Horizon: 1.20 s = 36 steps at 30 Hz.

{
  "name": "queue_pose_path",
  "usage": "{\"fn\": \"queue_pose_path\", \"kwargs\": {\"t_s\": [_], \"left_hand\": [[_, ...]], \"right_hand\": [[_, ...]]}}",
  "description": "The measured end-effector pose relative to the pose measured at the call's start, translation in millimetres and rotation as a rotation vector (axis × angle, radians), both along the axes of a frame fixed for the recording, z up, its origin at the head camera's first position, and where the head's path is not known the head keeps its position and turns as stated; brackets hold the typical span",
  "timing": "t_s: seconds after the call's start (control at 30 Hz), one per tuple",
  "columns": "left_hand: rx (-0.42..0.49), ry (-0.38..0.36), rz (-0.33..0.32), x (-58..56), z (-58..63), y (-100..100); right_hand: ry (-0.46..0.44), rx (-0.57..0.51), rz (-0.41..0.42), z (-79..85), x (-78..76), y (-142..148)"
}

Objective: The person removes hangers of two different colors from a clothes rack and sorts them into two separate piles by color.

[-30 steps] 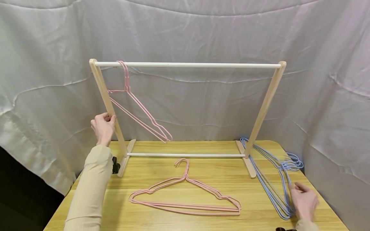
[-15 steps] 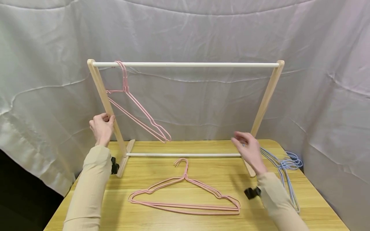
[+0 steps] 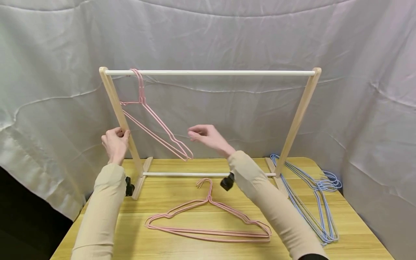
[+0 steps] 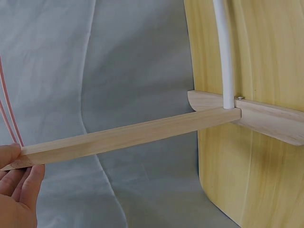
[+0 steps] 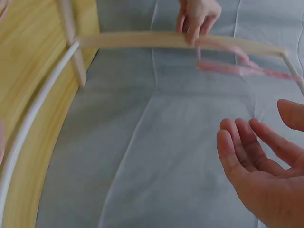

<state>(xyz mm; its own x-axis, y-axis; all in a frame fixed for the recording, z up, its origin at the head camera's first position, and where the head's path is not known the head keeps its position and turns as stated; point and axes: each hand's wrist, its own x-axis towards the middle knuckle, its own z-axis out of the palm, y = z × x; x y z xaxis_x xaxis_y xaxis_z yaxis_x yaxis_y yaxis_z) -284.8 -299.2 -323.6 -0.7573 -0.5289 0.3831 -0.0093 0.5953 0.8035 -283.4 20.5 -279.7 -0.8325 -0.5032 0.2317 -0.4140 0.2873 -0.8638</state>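
My left hand [image 3: 115, 144] grips the left wooden upright [image 3: 112, 94] of a small clothes rack, thumb and fingers on either side of it in the left wrist view. Pink wire hangers [image 3: 141, 90] hang from the rack's white top bar [image 3: 211, 73], close to that upright. My right hand [image 3: 209, 138] is raised in front of the rack, right of the hanging hangers. Its palm [image 5: 273, 190] shows in the right wrist view, fingers loosely bent and holding nothing. More pink hangers [image 3: 209, 198] lie stacked flat on the table, hooks pointing away from me.
A bundle of blue wire hangers [image 3: 320, 186] lies at the right, partly under the right upright [image 3: 300, 112]. A white lower bar [image 3: 195, 174] joins the rack's feet just above the wooden table [image 3: 182, 249]. Grey curtain [image 3: 227, 39] surrounds the back and sides.
My right hand has left the blue hangers, rising and moving left to the middle of the rack. The left hand keeps its grip on the upright; the hanging pink hangers stay put.
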Motion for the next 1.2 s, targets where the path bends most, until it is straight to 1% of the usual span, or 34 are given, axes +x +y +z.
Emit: {"fn": "queue_pose_path", "kwargs": {"t_s": [0.07, 0.13, 0.23, 0.37, 0.53, 0.73, 0.9, 1.1, 1.2], "left_hand": [[0.005, -0.005, -0.001, 0.0, 0.0, -0.5], [0.011, -0.008, -0.002, -0.3, -0.3, -1.0], [0.015, -0.012, -0.004, 0.1, -0.2, -1.0], [0.017, -0.020, -0.010, -0.1, -0.6, -1.0], [0.024, -0.017, -0.003, -0.4, 0.2, -1.1], [0.012, -0.006, -0.003, -0.3, 1.2, -0.6], [0.022, -0.011, -0.009, -0.1, 1.5, -0.3], [0.021, -0.011, -0.014, 0.5, 2.0, 1.1], [0.022, -0.006, -0.009, 0.8, 1.4, 1.2]], "right_hand": [[-0.054, -0.035, 0.034, 3.8, -2.2, -16.5], [-0.089, -0.064, 0.053, 6.5, -3.8, -30.9], [-0.121, -0.100, 0.068, 8.7, -6.0, -47.2], [-0.136, -0.118, 0.057, 9.2, -7.9, -59.7], [-0.119, -0.117, 0.035, 10.3, -7.6, -67.7], [-0.106, -0.117, -0.017, 10.9, -7.7, -71.1], [-0.085, -0.115, -0.072, 12.0, -6.4, -71.2], [-0.009, -0.069, -0.180, 14.6, -2.7, -67.3], [0.023, -0.071, -0.207, 16.2, -2.2, -65.1]]}}
